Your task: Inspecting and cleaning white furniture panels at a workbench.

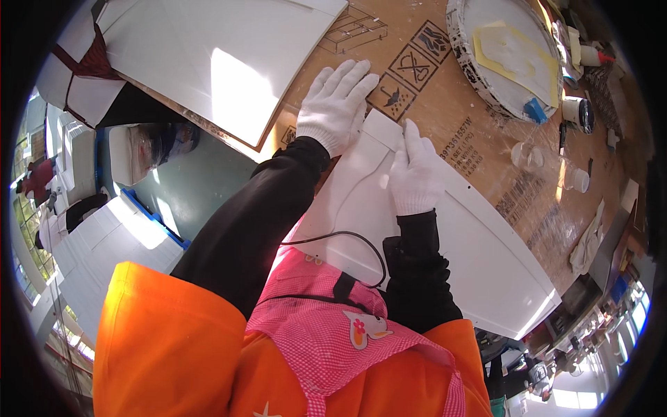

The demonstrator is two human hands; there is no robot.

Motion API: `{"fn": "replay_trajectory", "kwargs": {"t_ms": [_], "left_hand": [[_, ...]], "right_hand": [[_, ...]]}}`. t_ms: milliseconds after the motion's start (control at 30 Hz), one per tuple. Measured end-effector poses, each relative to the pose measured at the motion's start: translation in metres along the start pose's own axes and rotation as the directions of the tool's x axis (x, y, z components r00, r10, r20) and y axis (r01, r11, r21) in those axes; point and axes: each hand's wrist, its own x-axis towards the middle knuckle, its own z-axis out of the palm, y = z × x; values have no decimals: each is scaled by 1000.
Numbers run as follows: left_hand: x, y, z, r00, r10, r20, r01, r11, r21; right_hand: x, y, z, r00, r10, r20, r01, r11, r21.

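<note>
Both my hands wear white knit gloves. My left hand (336, 105) lies palm down with its fingers stretched out on the brown cardboard (472, 149), beside the narrow end of a white panel (479, 250). On that panel, near the same end, my right hand (417, 170) rests with straight fingers pointing away from me. A small white flap-like piece (382, 131) shows between the hands; whether it is loose or part of the panel I cannot tell. The panel widens toward my front right, and a curved line runs along its surface.
Another large white panel (187, 62) lies at the far left. A round paint-crusted lid (462, 55) holds a yellow-edged sheet (517, 59) at the far right. A clear cup (526, 156), a small jar (578, 113) and a rag (589, 240) lie at the right. A black cord (375, 250) hangs before my apron.
</note>
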Motion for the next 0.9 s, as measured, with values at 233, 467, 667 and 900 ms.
{"fn": "replay_trajectory", "kwargs": {"t_ms": [233,467,667,900], "left_hand": [[2,1,1,1000,-10,-3,10,1000,-6],[0,-1,-2,999,-18,-28,17,999,-31],[1,1,-1,999,-32,-13,32,998,-47],[-1,0,-3,999,-47,-3,46,998,-38]], "right_hand": [[9,-12,-2,985,-37,169,50,996,-73],[6,18,-11,945,-323,45,323,946,3],[11,16,-16,964,-230,131,234,972,-16],[18,7,-22,951,-117,288,159,979,-129]]}}
